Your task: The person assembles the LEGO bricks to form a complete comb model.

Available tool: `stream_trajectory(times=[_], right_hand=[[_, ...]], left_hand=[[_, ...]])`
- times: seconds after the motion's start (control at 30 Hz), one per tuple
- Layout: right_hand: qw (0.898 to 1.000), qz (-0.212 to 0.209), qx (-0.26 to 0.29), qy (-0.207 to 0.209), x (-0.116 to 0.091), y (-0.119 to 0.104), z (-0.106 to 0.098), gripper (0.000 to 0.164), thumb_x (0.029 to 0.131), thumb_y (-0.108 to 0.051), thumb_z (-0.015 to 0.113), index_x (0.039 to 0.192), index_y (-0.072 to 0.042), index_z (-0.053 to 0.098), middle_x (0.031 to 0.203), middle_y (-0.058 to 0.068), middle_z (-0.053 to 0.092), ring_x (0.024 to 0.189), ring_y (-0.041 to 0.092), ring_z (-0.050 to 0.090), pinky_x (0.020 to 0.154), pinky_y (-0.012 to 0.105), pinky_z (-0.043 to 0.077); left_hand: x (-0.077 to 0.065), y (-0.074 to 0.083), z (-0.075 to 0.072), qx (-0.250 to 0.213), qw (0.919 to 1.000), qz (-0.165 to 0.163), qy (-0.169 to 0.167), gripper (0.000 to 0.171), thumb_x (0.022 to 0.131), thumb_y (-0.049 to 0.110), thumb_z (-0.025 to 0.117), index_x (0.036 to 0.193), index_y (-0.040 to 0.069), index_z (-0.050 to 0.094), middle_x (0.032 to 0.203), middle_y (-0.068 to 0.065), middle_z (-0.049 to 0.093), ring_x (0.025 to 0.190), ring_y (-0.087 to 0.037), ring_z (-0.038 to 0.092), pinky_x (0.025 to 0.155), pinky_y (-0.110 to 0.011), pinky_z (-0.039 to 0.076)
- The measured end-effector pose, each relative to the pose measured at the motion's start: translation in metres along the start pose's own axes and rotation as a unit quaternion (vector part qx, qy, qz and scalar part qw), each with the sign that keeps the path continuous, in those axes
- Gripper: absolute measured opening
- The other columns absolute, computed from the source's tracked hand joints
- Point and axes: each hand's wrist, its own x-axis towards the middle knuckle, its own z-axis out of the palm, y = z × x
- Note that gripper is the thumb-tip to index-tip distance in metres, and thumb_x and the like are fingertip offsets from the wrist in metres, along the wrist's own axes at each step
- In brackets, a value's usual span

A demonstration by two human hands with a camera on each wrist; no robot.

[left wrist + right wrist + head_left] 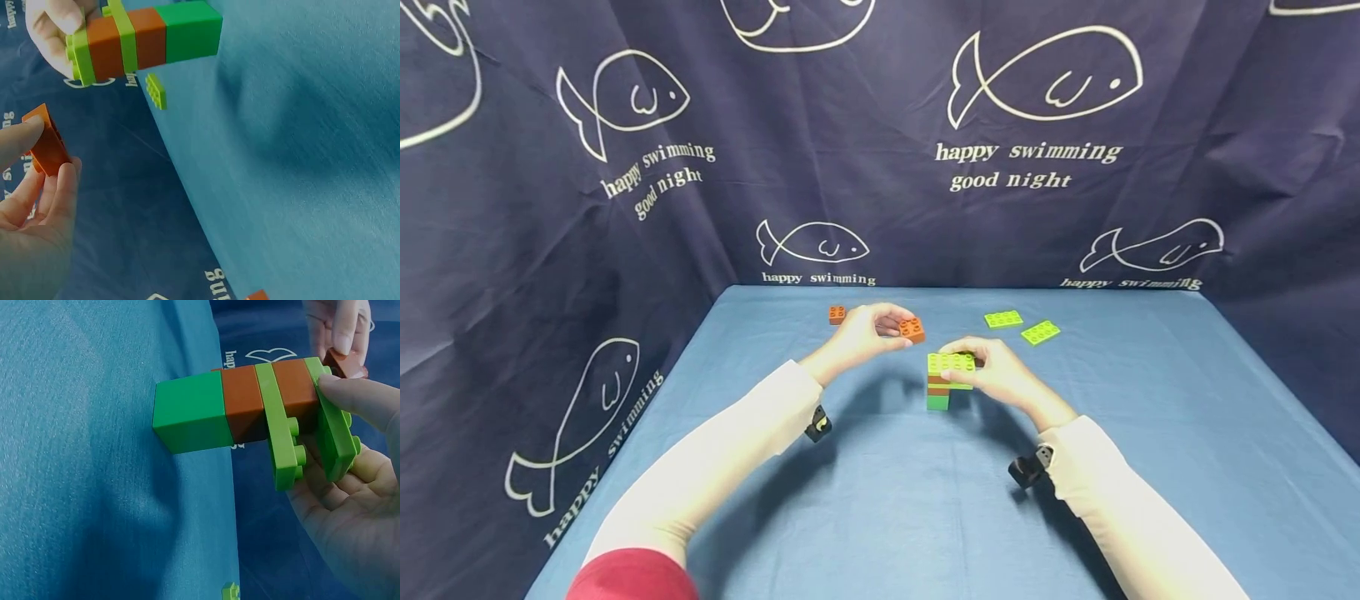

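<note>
My left hand pinches an orange building brick between thumb and fingers, to the upper left of a brick stack. In the left wrist view the thumb lies on one side of that orange brick. The stack has a green block at its base, then orange, a lime plate, orange and a second lime plate on top. Both lime plates stick out to one side, studs showing. My right hand grips the top lime plate, thumb on one edge and fingers around the far side.
Another orange brick lies on the blue cloth-covered table behind my left hand. Two lime plates lie at the back, beyond the stack. A dark blue curtain with fish drawings hangs behind the table.
</note>
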Motion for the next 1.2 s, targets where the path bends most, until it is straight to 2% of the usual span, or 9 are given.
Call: stream_trajectory(times=[0.33,0.47,0.7,0.93,1.1,1.2], right_hand=[[1.000,0.002,0.010,-0.005,0.000,0.005,0.001,0.036,0.082,-0.026,0.078,0.115,-0.013,0.069,0.113,0.006,0.069,0.098,0.019,0.060,0.084,0.029,0.049],[1.000,-0.003,0.013,-0.004,0.000,0.006,0.001,0.036,0.084,-0.026,0.077,0.116,-0.013,0.069,0.114,0.006,0.069,0.099,0.019,0.061,0.085,0.030,0.049],[1.000,0.006,0.022,0.002,-0.001,0.006,0.001,0.037,0.084,-0.023,0.076,0.117,-0.009,0.068,0.112,0.010,0.070,0.089,0.014,0.061,0.077,0.022,0.049],[0.999,0.027,0.030,-0.010,0.001,0.008,0.000,0.041,0.083,-0.021,0.077,0.118,-0.004,0.067,0.105,0.012,0.071,0.083,0.012,0.062,0.072,0.021,0.050],[0.999,0.037,0.029,-0.011,0.002,0.006,-0.001,0.040,0.082,-0.019,0.078,0.117,-0.003,0.067,0.102,0.011,0.071,0.081,0.012,0.061,0.072,0.023,0.050],[0.999,0.040,0.030,-0.012,0.003,0.005,-0.001,0.040,0.083,-0.019,0.077,0.118,-0.003,0.066,0.101,0.011,0.071,0.080,0.013,0.061,0.072,0.025,0.050]], left_hand=[[-0.004,0.007,0.005,-0.010,0.9999,-0.002,0.000,0.038,0.077,0.010,0.082,0.112,0.007,0.068,0.112,-0.008,0.070,0.099,-0.019,0.068,0.088,-0.021,0.054],[-0.005,0.010,0.007,-0.016,0.9998,0.014,-0.008,0.039,0.076,0.011,0.082,0.113,0.007,0.069,0.111,-0.008,0.071,0.100,-0.018,0.069,0.088,-0.021,0.054],[-0.005,0.009,0.014,-0.030,0.9993,0.020,-0.015,0.039,0.076,0.010,0.082,0.113,0.009,0.070,0.109,-0.006,0.072,0.098,-0.015,0.069,0.088,-0.020,0.054],[-0.006,0.009,0.024,-0.026,0.9981,0.046,-0.032,0.039,0.075,0.007,0.083,0.111,0.007,0.070,0.109,-0.007,0.070,0.097,-0.016,0.068,0.087,-0.017,0.054],[-0.005,0.008,0.031,-0.052,0.9975,0.026,-0.040,0.037,0.074,0.005,0.083,0.109,0.005,0.069,0.102,-0.010,0.071,0.091,-0.015,0.068,0.083,-0.018,0.055],[-0.004,0.008,0.033,-0.051,0.9978,0.015,-0.040,0.036,0.074,0.006,0.083,0.107,0.006,0.068,0.100,-0.009,0.071,0.087,-0.013,0.068,0.081,-0.019,0.056]])
